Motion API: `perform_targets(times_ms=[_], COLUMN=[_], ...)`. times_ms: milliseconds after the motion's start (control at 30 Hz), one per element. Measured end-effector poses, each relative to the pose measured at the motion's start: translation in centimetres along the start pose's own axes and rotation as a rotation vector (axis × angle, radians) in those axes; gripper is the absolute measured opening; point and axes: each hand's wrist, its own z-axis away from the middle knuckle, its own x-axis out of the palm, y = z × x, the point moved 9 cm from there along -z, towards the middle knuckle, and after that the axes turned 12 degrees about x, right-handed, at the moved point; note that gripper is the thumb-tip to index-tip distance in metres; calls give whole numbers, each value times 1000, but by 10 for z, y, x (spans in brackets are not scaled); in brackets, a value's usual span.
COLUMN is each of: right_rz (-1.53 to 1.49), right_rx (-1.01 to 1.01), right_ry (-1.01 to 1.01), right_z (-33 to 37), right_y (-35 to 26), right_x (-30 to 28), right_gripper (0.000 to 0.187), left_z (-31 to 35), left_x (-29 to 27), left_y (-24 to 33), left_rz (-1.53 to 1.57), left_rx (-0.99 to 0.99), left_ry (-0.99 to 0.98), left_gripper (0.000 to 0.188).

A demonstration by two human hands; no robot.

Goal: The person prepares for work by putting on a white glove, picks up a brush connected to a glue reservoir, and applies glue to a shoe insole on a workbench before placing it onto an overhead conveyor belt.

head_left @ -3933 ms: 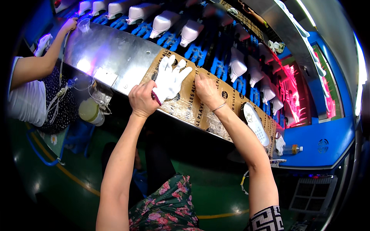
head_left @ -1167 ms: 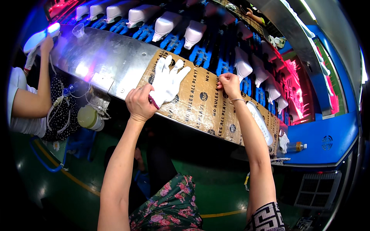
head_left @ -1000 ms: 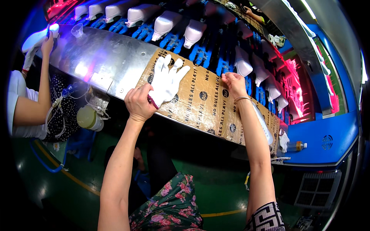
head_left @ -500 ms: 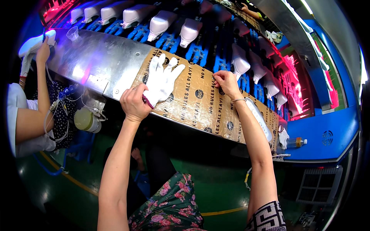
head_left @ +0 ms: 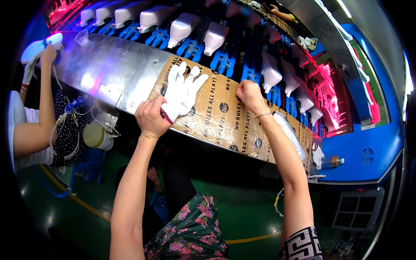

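Left hand (head_left: pixel 151 118) grips the cuff of white gloves (head_left: pixel 183 91) at its 1 o'clock. Right hand (head_left: pixel 250 96) rests half-curled, empty, on the cardboard sheet (head_left: pixel 221 117).

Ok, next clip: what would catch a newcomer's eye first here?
Probably the white glove lying flat on the taped cardboard sheet in the middle, with the left hand pinning its cuff and the right hand resting on the cardboard beside it. Behind them runs a row of blue hand-shaped forms, some carrying white gloves, under pink light.
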Motion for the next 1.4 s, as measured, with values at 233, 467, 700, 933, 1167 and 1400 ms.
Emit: perform_targets(times_ms=[233, 467, 700, 933, 1167, 1400], right_rz=[-785, -204, 30, -213, -760, -420], right_rx=[325, -191, -321, 84, 410, 239], right_ry=[-266, -32, 17, -37, -331, -170], right_z=[-19, -34, -30, -48, -15, 2], right_y=[-9, -75, -96, -35, 67, 44], right_x=[20, 23, 26, 8, -1, -10], right_gripper=[6, 13, 13, 12, 10, 14], left_z=[0, -1, 1, 1, 0, 0], left_x=[1, -1, 1, -1, 1, 3], left_y=[0, 4, 0, 0, 2, 0], left_rz=[5, 7, -4, -7, -1, -15], left_rx=[-11, 8, 2, 0, 15, 6], left_ry=[-4, 10, 0, 0, 11, -18], left_gripper=[24, 23, 23, 23, 26, 26])
